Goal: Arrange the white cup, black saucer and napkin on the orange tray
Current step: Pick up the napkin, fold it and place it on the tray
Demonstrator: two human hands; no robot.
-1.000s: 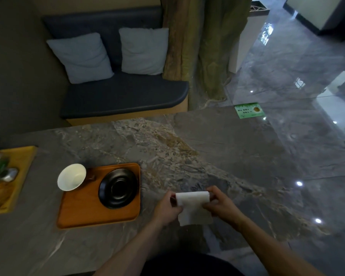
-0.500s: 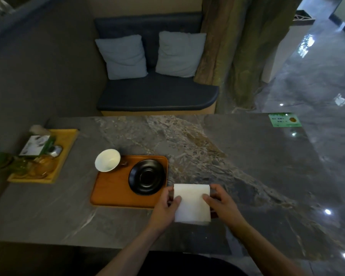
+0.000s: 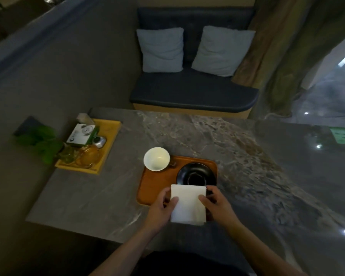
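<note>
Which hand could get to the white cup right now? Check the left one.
Probably yes: the left hand has bare orange tray between it and the white cup, but it must release the napkin first.

We find no text that we can read. The green sign [image 3: 344, 135] on the floor at the far right carries marks too blurred to make out. The white-and-green box [image 3: 81, 134] on the yellow tray [image 3: 112, 132] at the left shows round printed shapes, but we see no legible letters there.

Bare tray [image 3: 153, 183] left of saucer [image 3: 195, 176], below cup [image 3: 156, 158].
</note>
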